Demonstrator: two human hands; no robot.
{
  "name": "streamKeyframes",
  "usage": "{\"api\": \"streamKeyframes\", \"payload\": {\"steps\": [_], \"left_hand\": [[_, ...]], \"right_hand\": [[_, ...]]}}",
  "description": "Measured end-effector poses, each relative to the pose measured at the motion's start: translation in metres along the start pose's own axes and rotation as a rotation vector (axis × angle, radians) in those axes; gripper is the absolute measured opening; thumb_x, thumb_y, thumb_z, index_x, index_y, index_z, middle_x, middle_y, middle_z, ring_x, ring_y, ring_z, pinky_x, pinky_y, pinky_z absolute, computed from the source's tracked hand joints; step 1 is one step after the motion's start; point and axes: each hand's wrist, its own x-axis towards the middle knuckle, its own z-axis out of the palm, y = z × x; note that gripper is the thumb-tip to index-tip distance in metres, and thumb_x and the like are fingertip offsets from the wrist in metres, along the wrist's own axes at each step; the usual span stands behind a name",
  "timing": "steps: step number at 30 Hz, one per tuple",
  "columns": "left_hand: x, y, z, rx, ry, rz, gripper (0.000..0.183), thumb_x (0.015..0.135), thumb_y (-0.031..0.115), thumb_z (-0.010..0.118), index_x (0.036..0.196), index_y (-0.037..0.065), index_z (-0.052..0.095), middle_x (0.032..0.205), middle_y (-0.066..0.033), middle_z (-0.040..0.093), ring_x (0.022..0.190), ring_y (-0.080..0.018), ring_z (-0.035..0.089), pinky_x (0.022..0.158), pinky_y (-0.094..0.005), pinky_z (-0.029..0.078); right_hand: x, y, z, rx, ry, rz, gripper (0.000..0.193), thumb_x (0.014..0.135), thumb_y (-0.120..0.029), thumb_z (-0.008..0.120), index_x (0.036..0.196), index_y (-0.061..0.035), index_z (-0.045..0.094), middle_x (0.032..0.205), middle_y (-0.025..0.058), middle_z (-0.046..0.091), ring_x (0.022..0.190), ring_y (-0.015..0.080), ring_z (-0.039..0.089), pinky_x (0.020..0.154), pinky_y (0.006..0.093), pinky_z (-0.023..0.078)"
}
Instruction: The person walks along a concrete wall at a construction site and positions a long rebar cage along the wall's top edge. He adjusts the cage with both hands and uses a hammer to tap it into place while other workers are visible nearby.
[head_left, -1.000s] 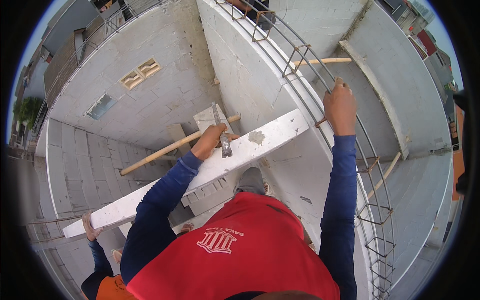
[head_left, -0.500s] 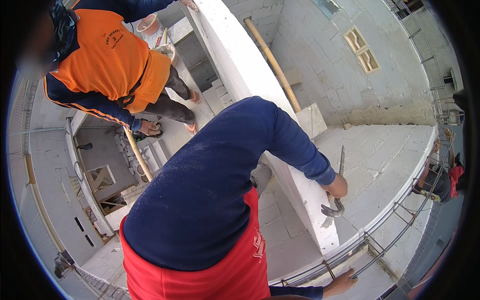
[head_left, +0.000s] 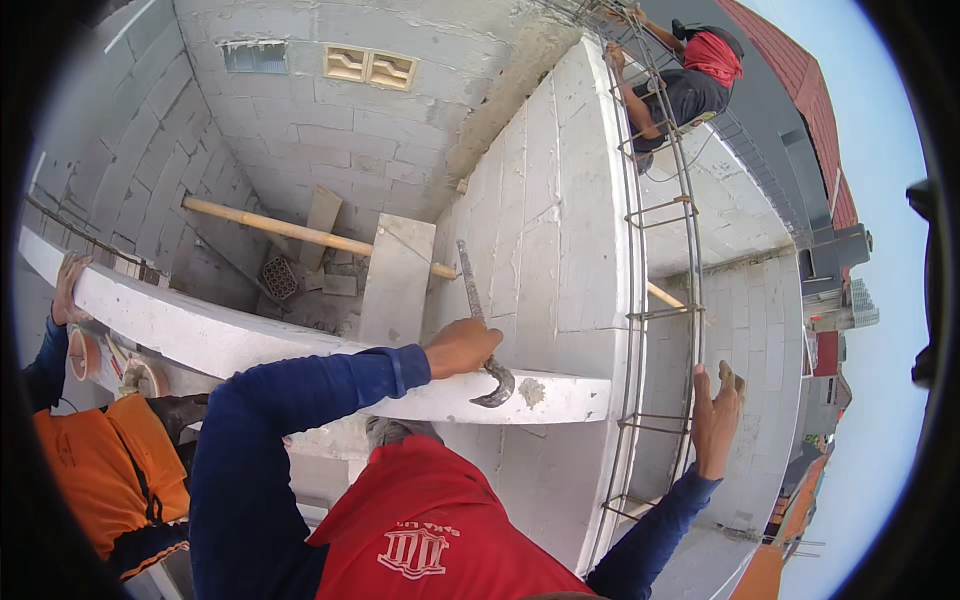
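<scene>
My left hand is wrapped around a rough, hooked metal pry bar. The bar's straight end points up, and its curved end hangs below my fist, in front of the white beam. A grey mortar patch marks the beam beside the hook. Farther right, my right hand is raised just beyond the steel rebar cage, thumb and fingers apart, with nothing seen in it. Both my sleeves are dark blue.
At the left, a person in an orange vest rests a hand on the beam. Another person is by the cage's far end. Below, a bamboo pole and a grey panel stand between block walls.
The view has swung to the right, so the beam now runs across it. My right hand has lifted with its fingers spread. My left hand still grips the pry bar over the beam.
</scene>
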Motion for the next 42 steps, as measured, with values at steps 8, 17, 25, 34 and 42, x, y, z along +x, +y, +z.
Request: {"api": "streamKeyframes", "payload": {"steps": [8,17,25,34,42], "left_hand": [[-0.001,0.000,-0.002,-0.068,-0.058,-0.072,0.040,0.099,0.028,0.046,0.094,-0.006,0.065,0.090,-0.0126,0.079,0.070,-0.0176,0.061,0.070,-0.0328,0.049],[-0.008,0.007,-0.007,-0.140,-0.098,-0.095,0.043,0.100,0.029,0.047,0.102,-0.011,0.063,0.096,-0.0133,0.079,0.065,-0.0135,0.057,0.064,-0.0304,0.048],[-0.011,0.010,-0.007,-0.163,-0.089,-0.076,0.039,0.099,0.027,0.048,0.106,-0.010,0.061,0.098,-0.0136,0.079,0.064,-0.0128,0.056,0.058,-0.0304,0.046],[-0.006,0.003,-0.005,-0.288,-0.139,-0.135,0.034,0.099,0.024,0.048,0.104,-0.008,0.059,0.100,-0.0166,0.078,0.072,-0.0127,0.059,0.062,-0.0287,0.047],[-0.005,0.003,-0.005,-0.201,-0.128,-0.148,0.034,0.100,0.022,0.048,0.108,-0.010,0.055,0.101,-0.0166,0.078,0.072,-0.0117,0.058,0.063,-0.0269,0.046]], "right_hand": [[0.167,-0.058,0.015,0.196,0.233,-0.262,0.067,0.096,-0.051,0.064,0.130,0.0078,0.063,0.125,0.0295,0.063,0.119,0.0439,0.059,0.101,0.0496,0.047],[0.328,-0.080,0.108,0.285,0.058,-0.214,0.083,0.088,-0.063,0.068,0.121,0.0139,0.065,0.108,0.0346,0.069,0.104,0.0462,0.068,0.093,0.0471,0.053],[0.334,-0.084,0.154,0.496,-0.087,-0.171,0.073,0.085,-0.052,0.073,0.116,0.0138,0.065,0.099,0.0296,0.073,0.102,0.0433,0.071,0.090,0.0478,0.053],[0.323,-0.093,0.146,0.430,-0.025,-0.150,0.066,0.080,-0.041,0.072,0.121,0.0101,0.065,0.107,0.0317,0.071,0.105,0.0458,0.069,0.094,0.0491,0.053],[0.307,-0.109,0.141,0.397,0.049,-0.146,0.063,0.079,-0.037,0.072,0.119,0.0112,0.065,0.110,0.0335,0.070,0.106,0.0458,0.068,0.095,0.0501,0.053]]}}
